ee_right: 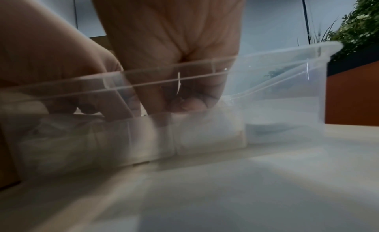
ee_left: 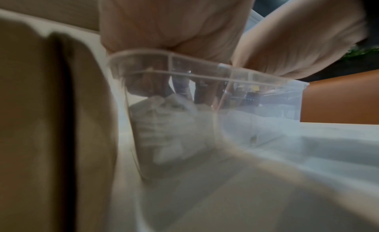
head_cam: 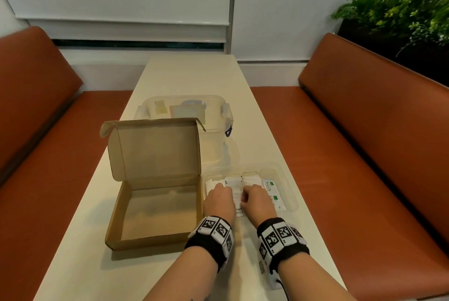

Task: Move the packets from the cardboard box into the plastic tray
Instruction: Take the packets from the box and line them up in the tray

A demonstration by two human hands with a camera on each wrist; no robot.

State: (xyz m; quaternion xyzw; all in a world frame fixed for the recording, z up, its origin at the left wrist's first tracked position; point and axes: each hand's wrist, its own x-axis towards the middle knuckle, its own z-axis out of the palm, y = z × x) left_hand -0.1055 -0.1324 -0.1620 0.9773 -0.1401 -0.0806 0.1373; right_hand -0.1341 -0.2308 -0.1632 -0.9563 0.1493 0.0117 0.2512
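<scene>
Nearest, both hands down inside the clear plastic tray [head_cam: 292,199]: left hand [head_cam: 218,201] and right hand [head_cam: 258,201] with fingers curled onto white packets [head_cam: 235,185], pinching or merely pressing, cannot tell. Best to settle packets flat in rows beside the Stevia sachets [head_cam: 273,192], without buckling thin walls. Left of that, cardboard box [head_cam: 155,213], seemingly emptied. Beyond, lidded container [head_cam: 213,116].

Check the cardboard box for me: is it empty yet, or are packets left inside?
Empty. The cardboard box sits with its lid up, and the head view shows only bare floor inside. The packets lie in the plastic tray.
</scene>
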